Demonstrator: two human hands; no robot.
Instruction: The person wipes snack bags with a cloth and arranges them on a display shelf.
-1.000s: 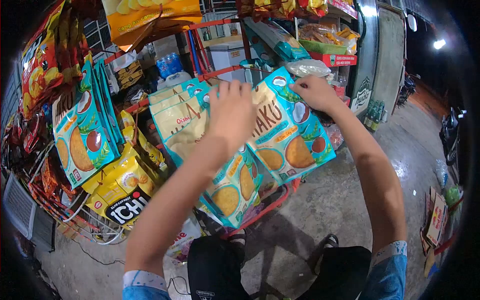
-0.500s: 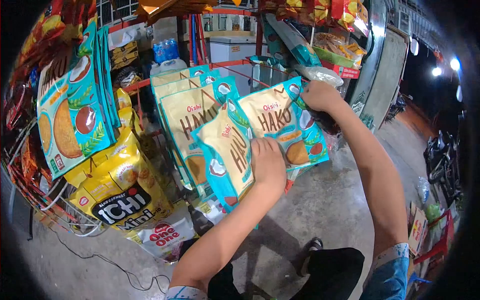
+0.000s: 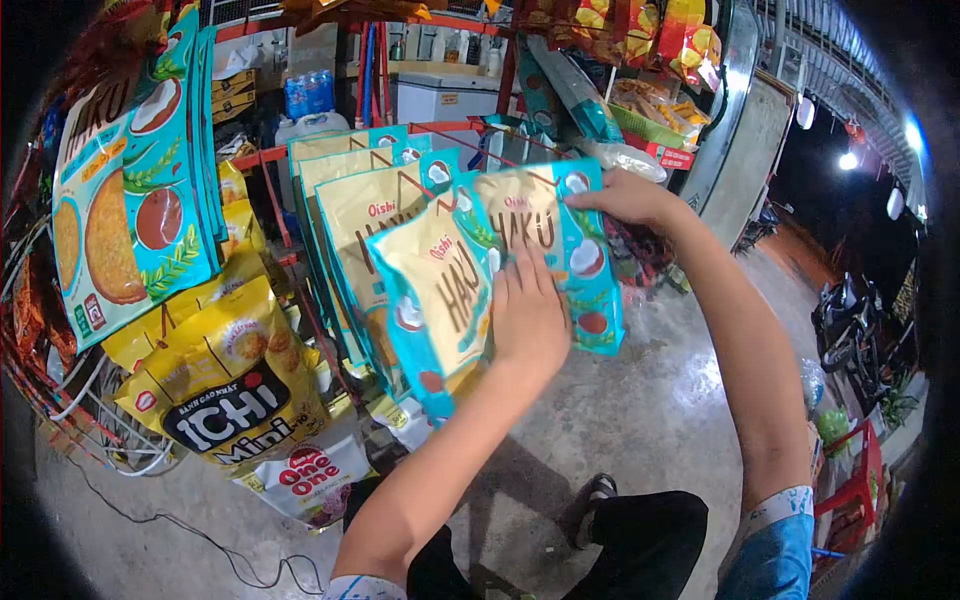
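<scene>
Left hand: I see my left hand (image 3: 528, 312) laid flat, fingers spread, pressing on the front Haku bag (image 3: 440, 300); it clasps nothing.
Right hand: my right hand (image 3: 628, 196) pinches the top corner of the rear Haku bag (image 3: 560, 250), closed on its upper edge.
Front bag: it hangs tilted, its lower end swung toward me, overlapping the rear bag.
Rear bag: up at the red rack rail (image 3: 455, 130), just right of the row of hanging Haku bags (image 3: 350, 200).
Left side: I see another hanging Haku pack (image 3: 125, 200) and, below it, the yellow Ichi Mini bag (image 3: 235, 385) above a One One pack (image 3: 310, 470).
Floor: bare concrete (image 3: 640, 400) under my arms.
</scene>
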